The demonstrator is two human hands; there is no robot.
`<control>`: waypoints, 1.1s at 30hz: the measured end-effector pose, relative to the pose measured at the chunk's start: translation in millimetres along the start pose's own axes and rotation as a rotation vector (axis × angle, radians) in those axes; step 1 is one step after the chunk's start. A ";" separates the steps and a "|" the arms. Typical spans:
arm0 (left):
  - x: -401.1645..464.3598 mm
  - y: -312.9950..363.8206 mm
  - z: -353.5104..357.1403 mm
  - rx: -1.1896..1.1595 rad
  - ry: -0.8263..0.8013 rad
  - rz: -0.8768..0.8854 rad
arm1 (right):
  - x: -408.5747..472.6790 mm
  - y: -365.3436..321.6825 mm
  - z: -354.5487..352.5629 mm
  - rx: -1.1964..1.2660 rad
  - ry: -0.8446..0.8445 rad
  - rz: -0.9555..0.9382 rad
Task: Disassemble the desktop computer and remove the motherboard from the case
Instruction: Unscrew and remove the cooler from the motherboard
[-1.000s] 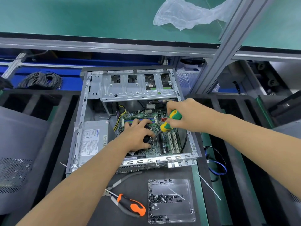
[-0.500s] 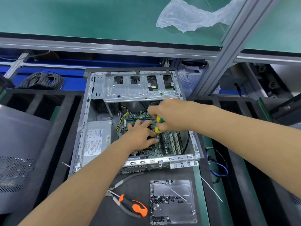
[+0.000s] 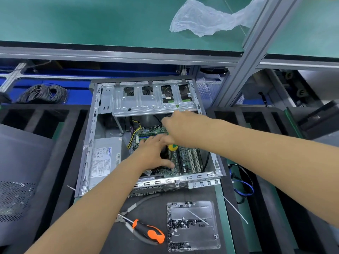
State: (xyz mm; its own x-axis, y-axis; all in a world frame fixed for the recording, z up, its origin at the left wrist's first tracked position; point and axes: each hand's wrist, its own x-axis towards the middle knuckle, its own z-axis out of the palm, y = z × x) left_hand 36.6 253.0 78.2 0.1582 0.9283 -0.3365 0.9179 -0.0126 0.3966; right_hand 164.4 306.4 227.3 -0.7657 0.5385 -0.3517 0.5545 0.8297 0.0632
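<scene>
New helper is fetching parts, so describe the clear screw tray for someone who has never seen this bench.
Find the open computer case lying on the black mat. Just in front of its near edge, toward the right, lies the clear plastic tray scattered with small dark screws. Unlike the orange-handled screwdriver and pliers to its left, it is flat, transparent and rectangular.

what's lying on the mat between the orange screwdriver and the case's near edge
In the head view, grey-handled pliers lie there, reaching from beside the orange screwdriver up toward the case.
</scene>
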 end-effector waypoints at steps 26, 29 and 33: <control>-0.5 -3.9 0.8 0.167 0.033 -0.044 | -13.8 1.5 -1.7 -0.053 -0.039 -0.043; -0.5 -4.8 1.6 0.173 0.034 -0.035 | -10.4 0.9 0.3 -0.267 0.066 -0.086; 1.5 -5.8 3.8 0.215 0.026 -0.051 | -12.0 5.4 -0.3 -0.129 0.013 -0.285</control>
State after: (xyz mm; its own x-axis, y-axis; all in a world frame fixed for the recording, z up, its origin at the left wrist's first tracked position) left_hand 32.9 253.0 72.1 0.1032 0.9389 -0.3284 0.9813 -0.0421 0.1878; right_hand 176.4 304.5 232.1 -0.8890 0.2827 -0.3602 0.2715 0.9589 0.0823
